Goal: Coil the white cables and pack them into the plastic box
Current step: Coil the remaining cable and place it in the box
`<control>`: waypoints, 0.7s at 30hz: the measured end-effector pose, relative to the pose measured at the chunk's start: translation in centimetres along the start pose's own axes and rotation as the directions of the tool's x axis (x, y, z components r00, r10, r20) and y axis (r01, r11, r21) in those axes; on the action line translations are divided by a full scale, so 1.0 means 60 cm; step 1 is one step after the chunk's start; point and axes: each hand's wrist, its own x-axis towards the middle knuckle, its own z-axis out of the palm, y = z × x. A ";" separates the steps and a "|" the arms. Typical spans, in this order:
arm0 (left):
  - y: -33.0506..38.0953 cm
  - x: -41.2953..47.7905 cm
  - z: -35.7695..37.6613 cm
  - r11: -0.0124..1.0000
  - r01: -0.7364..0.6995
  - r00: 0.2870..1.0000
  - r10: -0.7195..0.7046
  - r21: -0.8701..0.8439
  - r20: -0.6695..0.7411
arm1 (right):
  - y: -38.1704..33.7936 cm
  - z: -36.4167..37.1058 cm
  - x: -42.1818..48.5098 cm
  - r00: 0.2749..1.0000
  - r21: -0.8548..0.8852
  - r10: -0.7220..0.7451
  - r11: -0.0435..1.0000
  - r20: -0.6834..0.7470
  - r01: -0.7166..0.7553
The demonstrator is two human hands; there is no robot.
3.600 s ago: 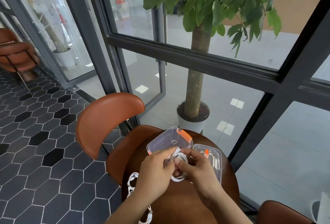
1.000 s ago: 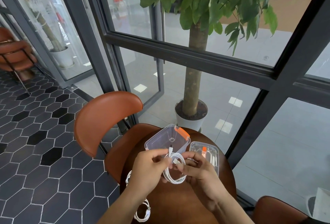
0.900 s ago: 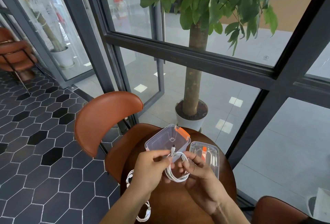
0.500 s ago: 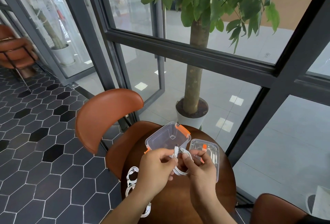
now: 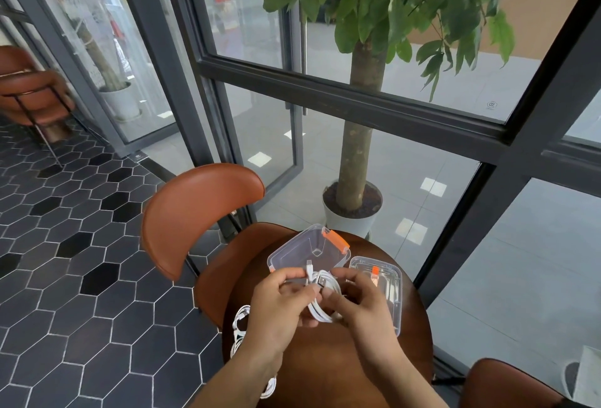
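Left hand (image 5: 279,305) and right hand (image 5: 364,302) both in closed grip on coiled white cable (image 5: 320,298) above table (image 5: 328,372), plastic box (image 5: 304,253) just beyond.

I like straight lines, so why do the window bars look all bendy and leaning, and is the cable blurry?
Head view: the wide lens bows and tilts the window frame toward the edges; bright daylight comes through the glass; the coiled cable between both hands looks fairly sharp, only a little soft.
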 end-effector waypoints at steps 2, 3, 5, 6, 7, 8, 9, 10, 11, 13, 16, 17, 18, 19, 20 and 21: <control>-0.003 0.001 -0.004 1.000 0.005 1.000 -0.005 0.001 -0.001 | -0.001 -0.003 0.000 0.998 0.069 0.067 0.995 0.014 -0.068; -0.006 0.003 -0.007 1.000 0.008 1.000 -0.008 0.004 -0.001 | -0.001 -0.005 0.000 0.996 0.088 0.089 0.992 0.017 -0.090; -0.010 0.005 -0.011 1.000 0.016 1.000 -0.016 0.016 0.001 | -0.002 -0.010 0.000 0.992 0.100 0.120 0.987 0.028 -0.122; -0.011 0.006 -0.012 0.999 0.020 1.000 -0.020 0.024 0.002 | -0.003 -0.012 0.000 0.991 0.097 0.130 0.986 0.040 -0.133; -0.011 0.007 -0.013 0.999 0.025 1.000 -0.025 0.033 0.002 | -0.003 -0.013 0.000 0.990 0.085 0.134 0.987 0.050 -0.138; -0.012 0.007 -0.014 0.999 0.029 1.000 -0.029 0.044 0.001 | -0.003 -0.014 0.000 0.989 0.072 0.134 0.988 0.056 -0.138; -0.013 0.007 -0.014 0.998 0.030 1.000 -0.030 0.056 0.000 | -0.001 -0.015 0.000 0.989 0.064 0.134 0.988 0.056 -0.138; -0.014 0.006 -0.014 0.997 0.029 1.000 -0.030 0.069 0.001 | 0.000 -0.016 0.001 0.989 0.070 0.139 0.987 0.052 -0.143; -0.016 0.006 -0.014 0.996 0.028 1.000 -0.028 0.087 0.006 | 0.001 -0.017 0.001 0.988 0.084 0.146 0.985 0.049 -0.149; -0.022 0.007 -0.014 0.992 0.026 1.000 -0.028 0.127 0.014 | 0.003 -0.018 0.000 0.986 0.101 0.156 0.982 0.057 -0.161; -0.027 0.008 -0.015 0.989 0.022 1.000 -0.022 0.146 0.001 | 0.002 -0.018 -0.001 0.982 0.095 0.171 0.979 0.079 -0.178; -0.028 0.008 -0.016 0.989 0.019 1.000 -0.019 0.145 0.002 | 0.002 -0.019 -0.001 0.980 0.100 0.182 0.977 0.083 -0.190; -0.029 0.009 -0.017 0.989 0.015 1.000 -0.017 0.147 0.008 | 0.001 -0.021 -0.001 0.977 0.116 0.197 0.972 0.088 -0.206; -0.029 0.009 -0.017 0.989 0.012 1.000 -0.015 0.150 0.015 | -0.001 -0.022 -0.001 0.973 0.139 0.211 0.965 0.095 -0.222; -0.029 0.009 -0.018 0.988 0.011 1.000 -0.014 0.153 0.021 | -0.003 -0.023 -0.001 0.970 0.162 0.222 0.958 0.103 -0.236; -0.030 0.009 -0.018 0.988 0.009 1.000 -0.012 0.153 0.023 | -0.004 -0.024 -0.001 0.967 0.176 0.228 0.954 0.110 -0.244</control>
